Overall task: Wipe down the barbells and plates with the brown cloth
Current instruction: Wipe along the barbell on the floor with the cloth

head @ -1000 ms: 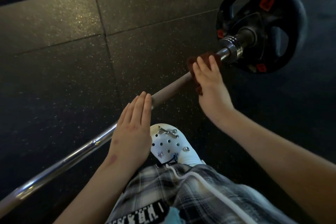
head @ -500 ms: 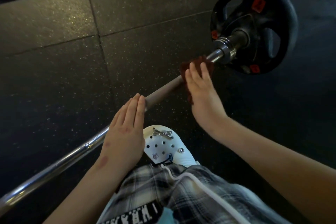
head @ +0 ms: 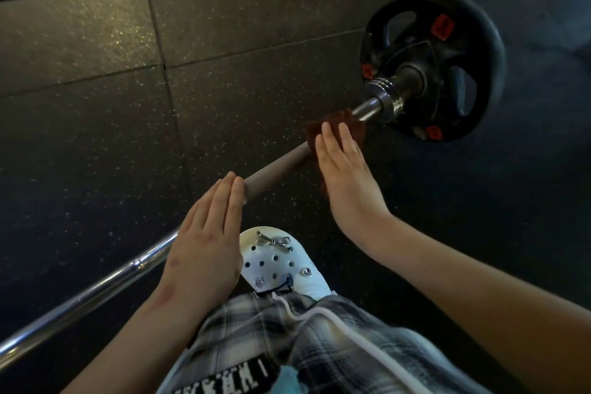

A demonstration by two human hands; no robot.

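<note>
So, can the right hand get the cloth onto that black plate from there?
Probably yes. The right hand presses the brown cloth on the bar just short of the collar, and the plate sits right behind that with nothing blocking.

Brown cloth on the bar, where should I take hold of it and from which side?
Grip the brown cloth where it drapes over the bar, coming from above on your near side. It appears to hang down both sides there, so the right hand could probably curl round cloth and bar together.
</note>
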